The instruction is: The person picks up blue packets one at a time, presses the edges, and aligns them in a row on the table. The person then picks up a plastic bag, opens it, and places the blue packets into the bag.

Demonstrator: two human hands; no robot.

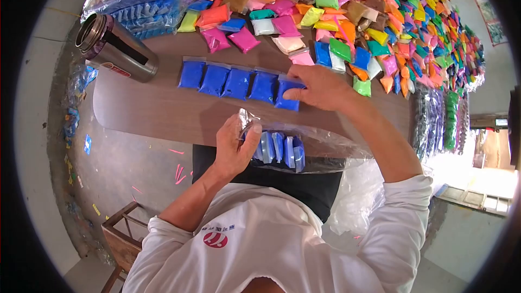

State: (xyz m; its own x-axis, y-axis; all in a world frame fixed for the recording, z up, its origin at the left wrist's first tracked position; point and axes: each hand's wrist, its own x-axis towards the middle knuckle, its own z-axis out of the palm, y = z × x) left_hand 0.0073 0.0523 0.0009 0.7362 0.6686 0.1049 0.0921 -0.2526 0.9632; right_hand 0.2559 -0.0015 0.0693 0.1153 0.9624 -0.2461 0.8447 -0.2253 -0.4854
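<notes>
A row of several blue packets lies on the brown table. My right hand reaches over the right end of the row, thumb and fingers closed on the top part of the last blue packet. Nearer my body, my left hand grips the crumpled edge of a clear plastic bag. Inside that bag, more blue packets stand side by side at the table's front edge. Part of the bag's mouth is hidden by my left fingers.
A large heap of small colourful packets covers the back and right of the table. A steel flask lies tilted at the left. Bagged packets sit behind it. A wooden stool stands at lower left.
</notes>
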